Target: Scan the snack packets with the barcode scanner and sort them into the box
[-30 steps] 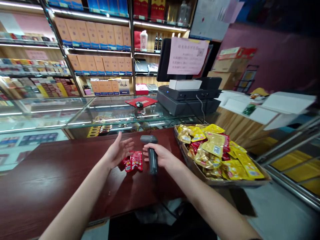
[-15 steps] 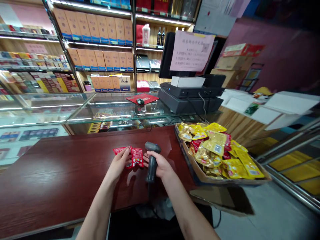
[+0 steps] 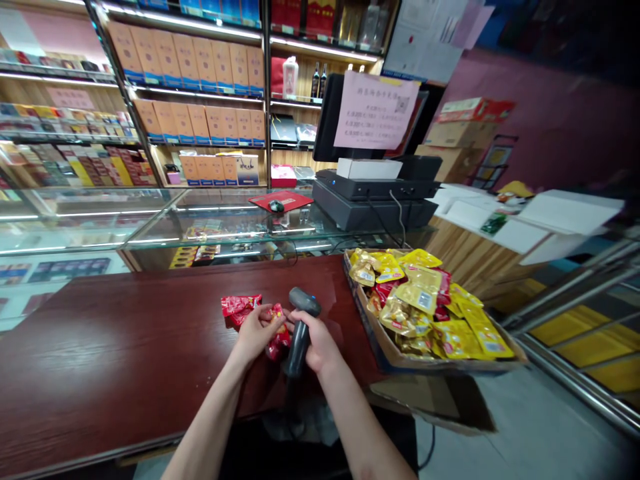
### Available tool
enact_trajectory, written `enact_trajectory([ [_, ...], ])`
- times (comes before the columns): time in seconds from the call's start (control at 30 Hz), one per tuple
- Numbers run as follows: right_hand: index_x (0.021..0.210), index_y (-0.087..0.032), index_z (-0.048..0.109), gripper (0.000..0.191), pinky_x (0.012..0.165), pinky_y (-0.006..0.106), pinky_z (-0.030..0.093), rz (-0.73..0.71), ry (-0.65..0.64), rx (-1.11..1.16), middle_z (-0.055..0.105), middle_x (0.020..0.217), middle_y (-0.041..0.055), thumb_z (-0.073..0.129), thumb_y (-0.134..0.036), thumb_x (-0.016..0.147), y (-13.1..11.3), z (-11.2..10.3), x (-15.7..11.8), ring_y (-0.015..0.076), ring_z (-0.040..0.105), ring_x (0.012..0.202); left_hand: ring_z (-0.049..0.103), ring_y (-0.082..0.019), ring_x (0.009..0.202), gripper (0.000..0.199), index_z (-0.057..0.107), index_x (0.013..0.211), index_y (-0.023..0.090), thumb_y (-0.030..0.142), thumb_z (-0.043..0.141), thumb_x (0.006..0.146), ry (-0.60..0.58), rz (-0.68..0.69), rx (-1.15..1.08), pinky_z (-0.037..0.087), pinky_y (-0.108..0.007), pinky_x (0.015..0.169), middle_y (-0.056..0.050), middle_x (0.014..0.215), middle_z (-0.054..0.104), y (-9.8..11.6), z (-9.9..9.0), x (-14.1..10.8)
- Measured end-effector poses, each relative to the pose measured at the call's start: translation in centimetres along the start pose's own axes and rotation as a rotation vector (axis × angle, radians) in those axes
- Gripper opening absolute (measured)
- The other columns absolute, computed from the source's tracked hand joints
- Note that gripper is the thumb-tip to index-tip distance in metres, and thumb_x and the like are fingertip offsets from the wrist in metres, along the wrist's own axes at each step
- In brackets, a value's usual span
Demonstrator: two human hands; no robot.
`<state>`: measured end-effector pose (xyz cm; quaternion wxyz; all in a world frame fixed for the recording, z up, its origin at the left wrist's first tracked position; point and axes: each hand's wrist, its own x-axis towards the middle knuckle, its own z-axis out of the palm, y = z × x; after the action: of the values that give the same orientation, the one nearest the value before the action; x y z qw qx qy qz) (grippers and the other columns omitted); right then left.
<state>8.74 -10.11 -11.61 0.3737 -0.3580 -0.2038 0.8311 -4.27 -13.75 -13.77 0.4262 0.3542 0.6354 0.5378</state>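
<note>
My left hand [image 3: 257,331] pinches a small red packet [image 3: 277,339] near the middle of the dark red wooden table [image 3: 140,333]. Just behind and left of that hand, another red packet [image 3: 240,307] lies on the tabletop. My right hand [image 3: 315,339] is wrapped round the handle of a dark grey handheld scanner [image 3: 299,347], whose head points up and away from me. The held packet is close against the left side of the scanner, between my two hands, and my fingers partly cover it.
On the right, a cardboard tray [image 3: 370,327] holds several yellow, gold and red packets. Behind the table stand a glass counter [image 3: 225,217], a red mouse pad [image 3: 295,199] with a mouse, and a monitor [image 3: 327,120] on dark boxes. A loose cardboard flap [image 3: 435,400] juts out below the tray.
My left hand has moved right, towards the scanner. The red packets are now apart: one lies at the left, the other is in my left hand, turned and lower. The camera view has shifted slightly.
</note>
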Motion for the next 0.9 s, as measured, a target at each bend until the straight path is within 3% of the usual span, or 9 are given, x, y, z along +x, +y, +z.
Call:
enact_trajectory([
  [0.13, 0.078, -0.015, 0.061, 0.021, 0.063, 0.026, 0.053, -0.128, 0.024, -0.04, 0.071, 0.08, 0.0049, 0.071, -0.017, 0.059, 0.5, -0.2, -0.6, 0.0186, 0.067, 0.073, 0.057, -0.03, 0.1, 0.046, 0.065, 0.103, 0.02, 0.025, 0.076, 0.059, 0.015, 0.155, 0.119, 0.039, -0.038, 0.091, -0.009, 0.091, 0.064, 0.1, -0.1, -0.7],
  [0.3, 0.089, -0.015, 0.065, 0.028, 0.078, 0.029, 0.053, -0.176, -0.064, -0.127, 0.07, 0.099, 0.0083, 0.072, -0.018, 0.062, 0.4, -0.4, -1.7, 0.0214, 0.066, 0.093, 0.058, -0.029, 0.101, 0.047, 0.062, 0.111, 0.021, 0.018, 0.068, 0.065, -0.053, 0.177, 0.199, 0.036, -0.039, 0.095, -0.008, 0.101, 0.067, 0.4, -0.4, -0.8],
  [0.4, 0.094, -0.015, 0.065, 0.034, 0.085, 0.033, 0.052, -0.255, -0.102, -0.178, 0.069, 0.104, 0.0083, 0.074, -0.02, 0.061, -0.5, -0.5, -1.9, 0.0223, 0.065, 0.097, 0.061, -0.027, 0.097, 0.038, 0.065, 0.101, 0.017, 0.023, 0.071, 0.065, -0.131, 0.14, 0.062, 0.042, -0.037, 0.09, -0.009, 0.101, 0.068, 0.7, -0.5, 0.3],
  [0.53, 0.094, -0.014, 0.064, 0.036, 0.07, 0.03, 0.056, -0.373, -0.085, -0.408, 0.07, 0.093, 0.0081, 0.074, -0.031, 0.064, -2.4, -0.1, -1.0, 0.02, 0.068, 0.082, 0.065, -0.022, 0.076, 0.041, 0.065, 0.096, 0.014, 0.028, 0.077, 0.06, -0.264, 0.009, -0.214, 0.05, -0.033, 0.072, -0.008, 0.085, 0.071, 3.0, -0.3, 3.7],
  [0.7, 0.08, -0.014, 0.062, 0.031, 0.039, 0.021, 0.048, -0.455, -0.04, -0.733, 0.066, 0.068, 0.0042, 0.067, -0.042, 0.069, -4.2, 1.1, 0.9, 0.0133, 0.061, 0.048, 0.06, -0.012, 0.053, 0.039, 0.064, 0.083, 0.014, 0.022, 0.083, 0.05, -0.192, -0.137, -0.249, 0.049, -0.026, 0.057, -0.001, 0.065, 0.066, 7.0, 0.4, 9.0],
  [0.8, 0.076, -0.015, 0.059, 0.031, 0.033, 0.02, 0.042, -0.491, 0.075, -0.844, 0.057, 0.048, -0.0011, 0.063, -0.045, 0.071, -3.5, 1.1, 1.3, 0.012, 0.054, 0.037, 0.061, -0.013, 0.055, 0.042, 0.062, 0.082, 0.015, 0.023, 0.085, 0.048, -0.176, -0.162, -0.254, 0.051, -0.028, 0.058, -0.001, 0.066, 0.066, 8.1, 0.8, 11.2],
  [0.9, 0.074, -0.015, 0.057, 0.029, 0.032, 0.019, 0.038, -0.494, 0.125, -0.853, 0.052, 0.042, -0.0039, 0.059, -0.044, 0.072, -1.7, 0.4, 1.3, 0.0103, 0.048, 0.031, 0.062, -0.013, 0.055, 0.045, 0.06, 0.082, 0.016, 0.023, 0.086, 0.046, -0.162, -0.165, -0.262, 0.051, -0.029, 0.058, -0.001, 0.065, 0.066, 8.2, 1.0, 12.2],
])
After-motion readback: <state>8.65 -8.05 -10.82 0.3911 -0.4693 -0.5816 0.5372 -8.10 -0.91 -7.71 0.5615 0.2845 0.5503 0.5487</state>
